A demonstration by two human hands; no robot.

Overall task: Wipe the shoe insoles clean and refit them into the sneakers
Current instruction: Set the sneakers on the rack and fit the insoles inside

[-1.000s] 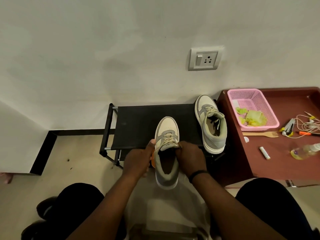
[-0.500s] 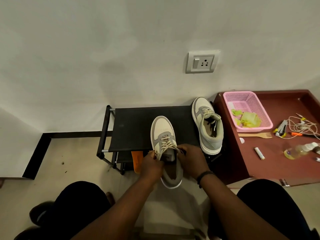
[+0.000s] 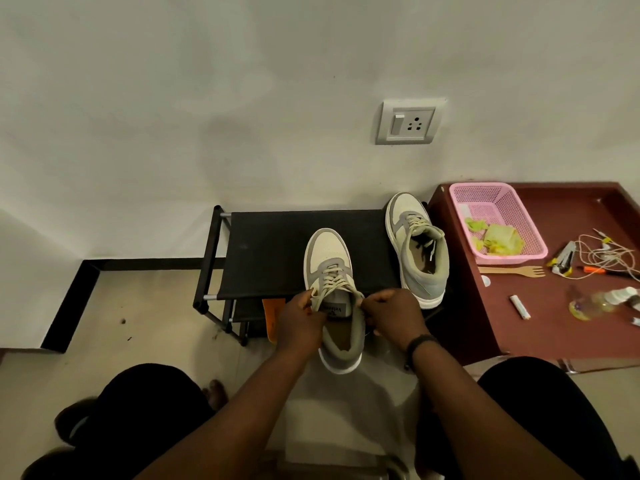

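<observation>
A cream and grey sneaker (image 3: 329, 261) lies toe-away over the front edge of the black shoe rack (image 3: 270, 251). My left hand (image 3: 303, 320) grips its left collar and laces beside the tongue. My right hand (image 3: 391, 315) pinches the right collar edge. Between them the shoe's mouth is spread, and a tan insole shows inside. The second sneaker (image 3: 417, 247) stands on the rack's right end, untouched. An orange insole (image 3: 273, 317) sits on the lower shelf, partly hidden behind my left hand.
To the right stands a maroon table (image 3: 561, 323) with a pink basket (image 3: 498, 220) holding green cloth, a wooden fork (image 3: 512, 271), tangled cables (image 3: 609, 254) and a blurred spray bottle (image 3: 602, 301). My knees fill the lower corners. A wall socket (image 3: 408, 121) is above.
The sneaker has been set lower and further forward on the rack. Both hands shifted from its sides to the collar by the tongue. The orange insole came into view.
</observation>
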